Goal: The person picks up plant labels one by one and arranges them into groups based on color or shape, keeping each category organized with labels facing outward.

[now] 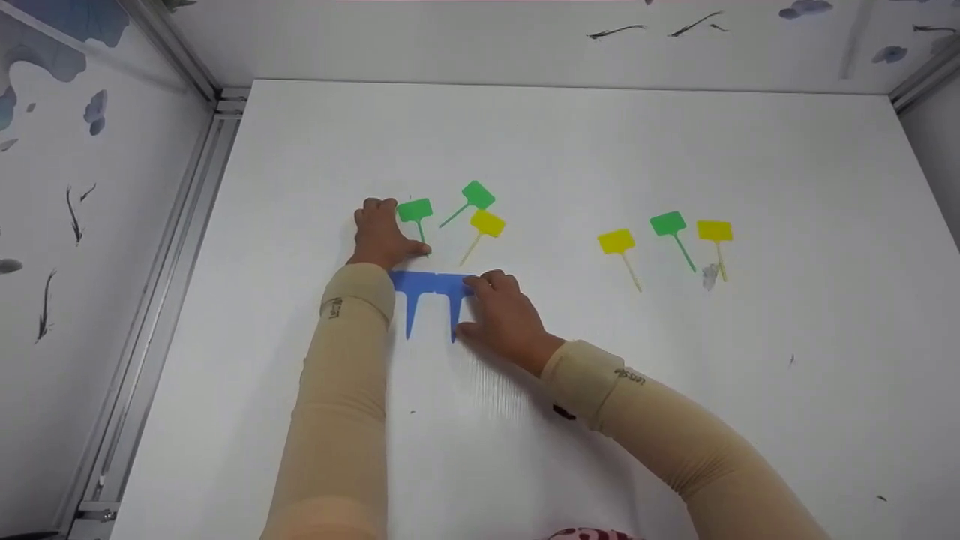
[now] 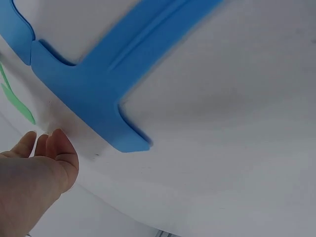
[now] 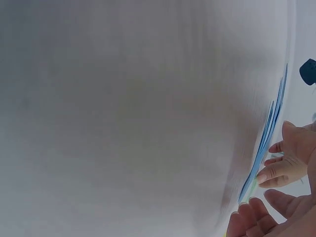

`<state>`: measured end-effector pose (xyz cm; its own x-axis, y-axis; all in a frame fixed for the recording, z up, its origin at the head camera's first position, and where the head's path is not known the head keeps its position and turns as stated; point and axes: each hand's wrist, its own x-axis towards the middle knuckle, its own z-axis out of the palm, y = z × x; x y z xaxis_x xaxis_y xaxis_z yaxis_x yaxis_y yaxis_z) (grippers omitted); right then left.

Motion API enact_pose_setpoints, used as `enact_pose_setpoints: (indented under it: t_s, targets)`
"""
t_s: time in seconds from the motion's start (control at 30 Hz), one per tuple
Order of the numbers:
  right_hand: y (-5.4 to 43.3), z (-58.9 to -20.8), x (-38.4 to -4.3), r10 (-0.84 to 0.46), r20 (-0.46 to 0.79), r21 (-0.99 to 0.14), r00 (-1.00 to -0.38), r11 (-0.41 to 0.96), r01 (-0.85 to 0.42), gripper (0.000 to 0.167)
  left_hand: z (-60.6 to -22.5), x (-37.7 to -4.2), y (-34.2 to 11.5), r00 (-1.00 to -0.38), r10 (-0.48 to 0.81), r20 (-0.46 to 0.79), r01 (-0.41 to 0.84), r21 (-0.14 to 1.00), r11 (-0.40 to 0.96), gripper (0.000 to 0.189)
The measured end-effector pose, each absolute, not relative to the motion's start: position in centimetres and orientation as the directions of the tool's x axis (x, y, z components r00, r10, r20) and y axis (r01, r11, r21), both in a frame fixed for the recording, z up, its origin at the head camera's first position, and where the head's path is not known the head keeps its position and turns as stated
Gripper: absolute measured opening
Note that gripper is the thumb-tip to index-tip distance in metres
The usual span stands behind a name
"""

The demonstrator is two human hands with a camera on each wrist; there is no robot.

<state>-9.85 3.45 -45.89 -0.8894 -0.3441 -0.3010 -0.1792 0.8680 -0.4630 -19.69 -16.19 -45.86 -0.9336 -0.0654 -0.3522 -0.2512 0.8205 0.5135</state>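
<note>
Left hand: we are seeing the left hand point(image 1: 381, 238) resting around the near green label point(image 1: 415, 211), its fingers released and loosely bent beside the head, its thumb lying over the lower stem.
Blue pair: just below that label, on the white table point(image 1: 750, 420), the left blue marker point(image 1: 412, 283) and the right blue marker point(image 1: 454, 285) are lying crossbar end to crossbar end, both flat and T-shaped, a thin seam showing between them, tapered spikes pointing toward the person. In the left wrist view we are noticing a raised ridge running along a spike.
Right hand: the right hand point(image 1: 510, 319) is grasping the right blue marker lengthwise, fingers bending at the crossbar's end, thumb touching the spike's tip.
In the way: in the head view, the left sleeve point(image 1: 337, 375) is edging against the left crossbar's end, and the right fingers are hiding the other end.
Far left: a metal rail point(image 1: 180, 247) is running beside a patterned wall panel point(image 1: 97, 180).
Middle labels: a tilted green label point(image 1: 478, 196) is lying just above a tilted yellow label point(image 1: 487, 223).
Right labels: well apart, we are seeing a yellow label point(image 1: 616, 241), a green label point(image 1: 667, 223) and another yellow label point(image 1: 715, 230) lying in a row.
</note>
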Motion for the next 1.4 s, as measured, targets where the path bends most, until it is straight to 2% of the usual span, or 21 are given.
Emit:
enact_pose_setpoints:
  t_s: [0.27, 0.63, 1.4]
  targets:
    - [3.1, -46.0, -9.8, -0.336, -0.299, -0.472, -0.893, 0.866, -0.167, 0.072, -45.5, -19.6, -16.2, -0.931, -0.046, -0.362, -0.243, 0.519, 0.820, 0.093]
    - [3.5, -46.2, -9.9, -0.327, -0.300, -0.449, -0.896, 0.877, -0.170, 0.072, -45.4, -20.0, -15.9, -0.910, -0.084, -0.405, -0.297, 0.499, 0.814, 0.093]
    - [3.8, -46.1, -9.8, -0.328, -0.289, -0.447, -0.900, 0.877, -0.176, 0.072, -45.5, -21.0, -16.0, -0.914, -0.065, -0.401, -0.282, 0.513, 0.811, 0.096]
